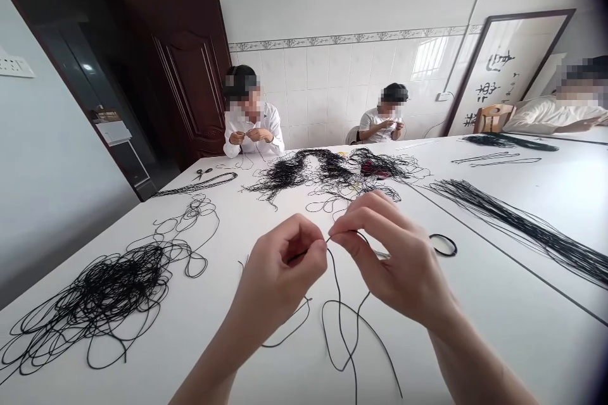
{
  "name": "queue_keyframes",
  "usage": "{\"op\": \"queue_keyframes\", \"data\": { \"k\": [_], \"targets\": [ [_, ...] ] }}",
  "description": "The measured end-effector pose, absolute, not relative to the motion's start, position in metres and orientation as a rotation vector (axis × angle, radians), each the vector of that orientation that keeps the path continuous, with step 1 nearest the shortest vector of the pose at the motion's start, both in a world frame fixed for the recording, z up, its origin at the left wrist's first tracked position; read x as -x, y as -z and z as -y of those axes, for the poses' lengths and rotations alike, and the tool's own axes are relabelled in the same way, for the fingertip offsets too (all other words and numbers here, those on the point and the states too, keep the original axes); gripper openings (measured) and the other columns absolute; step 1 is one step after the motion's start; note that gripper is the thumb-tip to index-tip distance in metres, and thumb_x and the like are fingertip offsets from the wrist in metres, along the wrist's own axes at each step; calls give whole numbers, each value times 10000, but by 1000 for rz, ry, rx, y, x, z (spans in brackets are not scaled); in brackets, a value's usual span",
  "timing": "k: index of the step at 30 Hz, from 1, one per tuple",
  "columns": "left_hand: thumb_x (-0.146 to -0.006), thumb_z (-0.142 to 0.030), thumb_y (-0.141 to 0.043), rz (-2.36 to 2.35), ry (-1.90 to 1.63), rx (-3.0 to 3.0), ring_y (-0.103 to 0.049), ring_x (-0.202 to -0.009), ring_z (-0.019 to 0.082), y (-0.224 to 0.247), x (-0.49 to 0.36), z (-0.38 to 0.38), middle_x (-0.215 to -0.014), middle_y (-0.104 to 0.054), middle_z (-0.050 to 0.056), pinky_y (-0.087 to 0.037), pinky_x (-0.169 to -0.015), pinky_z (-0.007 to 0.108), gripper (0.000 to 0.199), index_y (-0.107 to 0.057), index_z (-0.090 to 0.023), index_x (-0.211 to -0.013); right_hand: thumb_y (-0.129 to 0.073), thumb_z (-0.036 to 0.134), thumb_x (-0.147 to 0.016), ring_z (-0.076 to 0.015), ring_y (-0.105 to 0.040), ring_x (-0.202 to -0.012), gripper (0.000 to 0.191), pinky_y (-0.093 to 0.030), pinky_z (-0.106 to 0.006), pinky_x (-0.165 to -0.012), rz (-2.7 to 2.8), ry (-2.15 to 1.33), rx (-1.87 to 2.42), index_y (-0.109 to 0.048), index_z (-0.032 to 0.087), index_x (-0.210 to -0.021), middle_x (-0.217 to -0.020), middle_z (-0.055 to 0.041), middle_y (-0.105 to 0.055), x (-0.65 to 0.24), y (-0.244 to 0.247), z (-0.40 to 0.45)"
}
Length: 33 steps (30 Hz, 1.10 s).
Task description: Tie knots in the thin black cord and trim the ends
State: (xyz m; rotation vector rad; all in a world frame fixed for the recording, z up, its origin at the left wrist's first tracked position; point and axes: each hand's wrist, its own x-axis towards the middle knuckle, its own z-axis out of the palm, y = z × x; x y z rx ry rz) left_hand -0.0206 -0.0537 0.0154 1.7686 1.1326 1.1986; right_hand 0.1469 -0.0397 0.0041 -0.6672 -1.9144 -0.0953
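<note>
Black cord point(338, 291) was finger-pinched by left hand point(291, 259) and right hand point(392, 250), seemingly part-worked, and left trailing loose toward six o'clock.

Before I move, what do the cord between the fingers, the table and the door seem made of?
Cord: probably textile fibre, possibly synthetic; matte-looking, black, bending in loose curves. Table: perhaps laminate, satin white, smooth, showing no grain. Door: likely wood or wood-look, dark reddish-brown, glossy, with highlights along raised ridges.

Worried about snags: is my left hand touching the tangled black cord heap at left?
Apart. The head view shows white tabletop between the left hand and the cord heap.
</note>
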Motion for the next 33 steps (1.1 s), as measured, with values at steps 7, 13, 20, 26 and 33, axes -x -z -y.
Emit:
{"op": "queue_keyframes", "data": {
  "k": [7,13,20,26,33],
  "targets": [
    [-872,-293,-547,-1187,-1127,-1743,-299,-482,76,-15,19,54,-529,-331,-78,-252,-423,185,125,-584,-231,-770,-507,18,-887,-122,-405,-658,182,-387,-310,-693,1879,232,645,-557,169,-800,-691,-4,-456,-147,-3,32],
    [-894,-264,-509,-1169,-1092,-1831,-381,-569,88,-13,18,53,-613,-445,-67,-325,-500,193,145,-539,-241,-755,-506,-12,-861,-124,-336,-632,247,-389,-356,-748,1796,414,678,-546,174,-704,-618,9,-403,-144,-3,31],
    [-905,-406,-512,-1238,-1042,-1720,-425,-578,90,-12,25,52,-654,-505,-50,-339,-492,205,218,-556,-237,-775,-580,107,-892,-162,-509,-770,81,-444,-335,-759,1795,339,815,-607,175,-857,-774,-37,-576,-151,-4,30],
    [-891,-365,-546,-1114,-1135,-1498,-425,-532,62,-14,26,43,-652,-521,-43,-354,-498,193,218,-573,-193,-759,-540,129,-921,-101,-505,-622,95,-421,-237,-617,1937,128,742,-597,171,-858,-694,4,-558,-147,-4,66],
    [-875,-247,-542,-804,-1107,-1237,-359,-472,34,-14,27,37,-572,-464,-54,-351,-513,178,230,-547,-156,-664,-483,197,-959,-106,-410,-425,226,-316,-265,-446,2033,465,929,-618,60,-1078,-510,37,-485,-135,8,75]
  ]
}}
